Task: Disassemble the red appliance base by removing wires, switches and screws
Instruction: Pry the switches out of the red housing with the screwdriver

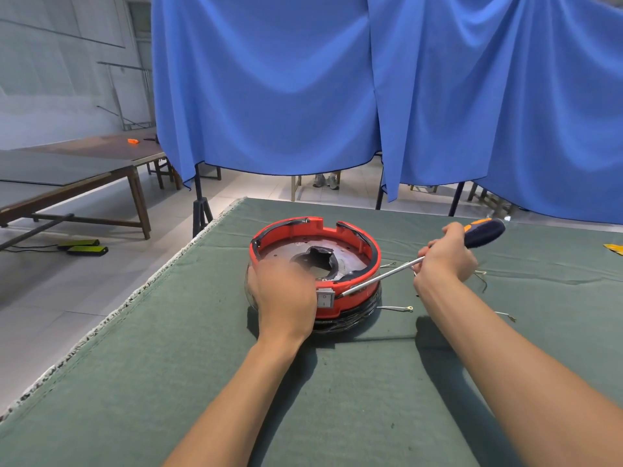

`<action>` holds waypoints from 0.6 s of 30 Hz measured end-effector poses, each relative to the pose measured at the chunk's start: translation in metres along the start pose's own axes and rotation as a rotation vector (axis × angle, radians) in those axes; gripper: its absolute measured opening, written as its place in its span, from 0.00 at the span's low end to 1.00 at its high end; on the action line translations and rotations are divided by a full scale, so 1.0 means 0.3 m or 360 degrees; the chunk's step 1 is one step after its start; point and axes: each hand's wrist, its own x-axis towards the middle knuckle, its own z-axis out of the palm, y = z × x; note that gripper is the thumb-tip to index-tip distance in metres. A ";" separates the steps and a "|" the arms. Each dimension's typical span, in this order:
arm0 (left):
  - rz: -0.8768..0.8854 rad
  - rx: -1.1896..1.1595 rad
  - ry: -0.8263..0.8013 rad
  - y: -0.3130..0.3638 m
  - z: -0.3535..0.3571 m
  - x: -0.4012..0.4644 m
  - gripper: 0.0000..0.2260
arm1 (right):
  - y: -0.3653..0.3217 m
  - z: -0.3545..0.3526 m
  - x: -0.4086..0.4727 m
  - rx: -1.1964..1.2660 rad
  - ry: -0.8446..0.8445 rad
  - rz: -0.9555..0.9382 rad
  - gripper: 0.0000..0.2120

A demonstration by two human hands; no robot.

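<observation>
The red appliance base (357, 242) is a round open ring with a dark metal plate inside, standing on the green table cloth (168, 348). A white rocker switch (325, 299) sits in its near wall. My left hand (283, 294) grips the base's near left rim, blurred. My right hand (445, 256) holds a screwdriver (482, 232) with a black and orange handle. Its long metal shaft slants down left, and the tip touches the base's wall just right of the switch. Loose wires (394, 308) with ring terminals lie on the cloth to the right of the base.
More loose wires (480, 278) lie beyond my right hand. A yellow object (613, 248) shows at the table's right edge. A blue curtain (337, 79) hangs behind the table. The table's left edge (135, 291) drops to a tiled floor with wooden benches.
</observation>
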 end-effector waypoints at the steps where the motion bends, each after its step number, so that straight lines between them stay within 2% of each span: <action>1: -0.0003 -0.0009 0.0003 0.002 -0.002 -0.001 0.13 | -0.009 0.006 -0.007 -0.0008 -0.0026 -0.0018 0.11; 9: -0.0005 -0.0011 0.0016 0.002 -0.012 0.007 0.12 | -0.058 -0.106 -0.086 0.0220 -0.0089 -0.0164 0.19; 18: -0.0001 0.0014 -0.0021 0.007 -0.029 -0.007 0.11 | -0.014 -0.207 -0.118 0.0264 -0.0070 -0.0119 0.16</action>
